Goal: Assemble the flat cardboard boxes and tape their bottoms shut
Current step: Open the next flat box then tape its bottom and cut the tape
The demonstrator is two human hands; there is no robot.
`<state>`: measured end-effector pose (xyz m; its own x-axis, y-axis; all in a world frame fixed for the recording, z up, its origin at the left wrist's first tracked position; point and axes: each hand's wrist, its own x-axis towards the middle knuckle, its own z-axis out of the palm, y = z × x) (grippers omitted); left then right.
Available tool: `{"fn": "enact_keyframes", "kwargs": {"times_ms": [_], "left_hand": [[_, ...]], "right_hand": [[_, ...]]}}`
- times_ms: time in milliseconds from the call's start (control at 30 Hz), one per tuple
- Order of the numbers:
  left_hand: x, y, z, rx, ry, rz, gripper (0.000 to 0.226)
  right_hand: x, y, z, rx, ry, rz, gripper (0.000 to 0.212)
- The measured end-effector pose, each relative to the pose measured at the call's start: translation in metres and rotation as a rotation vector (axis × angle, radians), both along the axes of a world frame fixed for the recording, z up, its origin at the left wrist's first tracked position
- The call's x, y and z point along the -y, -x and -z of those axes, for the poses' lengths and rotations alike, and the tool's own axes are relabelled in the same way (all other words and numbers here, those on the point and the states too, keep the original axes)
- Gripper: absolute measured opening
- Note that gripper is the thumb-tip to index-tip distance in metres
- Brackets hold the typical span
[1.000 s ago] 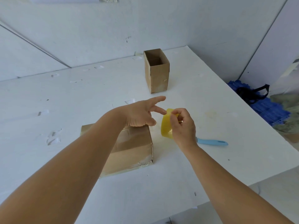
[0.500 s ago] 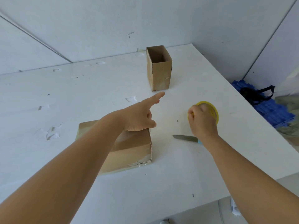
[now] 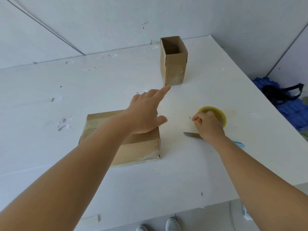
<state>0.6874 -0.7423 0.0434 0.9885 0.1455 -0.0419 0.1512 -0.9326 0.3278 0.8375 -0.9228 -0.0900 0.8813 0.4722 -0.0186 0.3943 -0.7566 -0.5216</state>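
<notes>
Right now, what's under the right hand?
The yellow tape roll lies flat on the white table, and the right hand grips its near rim. The knife passes under the wrist: the blade tip and the blue handle end show, the middle is covered.

Bright, even, cool-toned light — soft and diffuse, with no glare on the white bench (image 3: 50, 147). Shadows are faint: a pale one lies right of the upright box (image 3: 173, 64), a thin one under the taped box (image 3: 138, 147). Wide-angle bending curves the straight lines toward the edges — forearms loom large. Focus is slightly soft throughout.
</notes>
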Motion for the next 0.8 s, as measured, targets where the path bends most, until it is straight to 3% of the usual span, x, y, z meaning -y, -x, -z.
{"fn": "enact_keyframes", "kwargs": {"times_ms": [100,233,333,367,433,500,567,667,800], "left_hand": [[0.002,0.010,0.002,0.103,-0.057,-0.140,0.079],[0.006,0.022,0.008,0.226,-0.062,-0.272,0.060],[0.009,0.028,0.009,0.265,-0.050,-0.291,0.045],[0.009,0.030,0.009,0.278,-0.038,-0.285,0.040],[0.011,0.036,0.008,0.306,0.017,-0.269,0.032],[0.010,0.045,0.008,0.308,0.054,-0.243,0.023],[0.010,0.056,0.009,0.287,0.020,-0.214,0.020],[0.008,0.071,0.012,0.269,-0.102,-0.230,0.035],[0.006,0.081,0.018,0.230,-0.170,-0.244,0.047]], "right_hand": [[0.002,-0.003,0.002,-0.051,-0.025,0.000,0.013],[0.000,0.003,-0.006,-0.034,-0.054,0.028,0.032],[-0.010,0.025,-0.026,0.026,-0.273,0.099,0.038],[-0.016,0.036,-0.036,-0.095,-0.391,0.134,0.036],[-0.029,0.061,-0.053,-0.523,-0.623,0.192,0.034],[-0.037,0.082,-0.062,-0.879,-0.700,0.232,0.045],[-0.041,0.096,-0.066,-1.070,-0.712,0.247,0.055],[-0.048,0.106,-0.067,-1.109,-0.778,0.251,0.050],[-0.059,0.113,-0.068,-0.948,-0.900,0.329,0.030]]}}
